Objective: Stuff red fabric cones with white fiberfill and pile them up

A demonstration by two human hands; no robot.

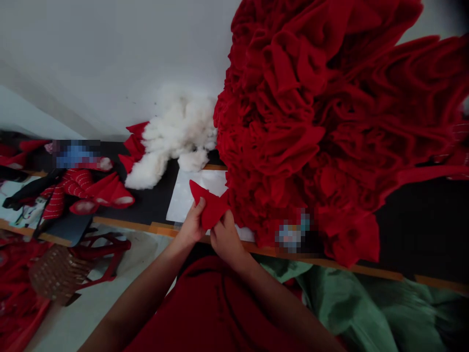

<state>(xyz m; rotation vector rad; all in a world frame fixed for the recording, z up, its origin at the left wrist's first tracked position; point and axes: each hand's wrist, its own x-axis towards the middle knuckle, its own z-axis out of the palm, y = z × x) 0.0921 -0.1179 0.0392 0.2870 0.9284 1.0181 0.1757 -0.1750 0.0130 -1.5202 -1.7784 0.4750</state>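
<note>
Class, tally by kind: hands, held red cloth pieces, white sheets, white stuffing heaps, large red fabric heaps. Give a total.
Hands: 2 (left hand, right hand)
Held red cloth piece: 1
White sheet: 1
White stuffing heap: 1
Large red fabric heap: 1
Total: 6

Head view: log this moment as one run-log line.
left hand: grips red cloth piece | right hand: grips same piece | beside: red fabric heap, white stuffing
</note>
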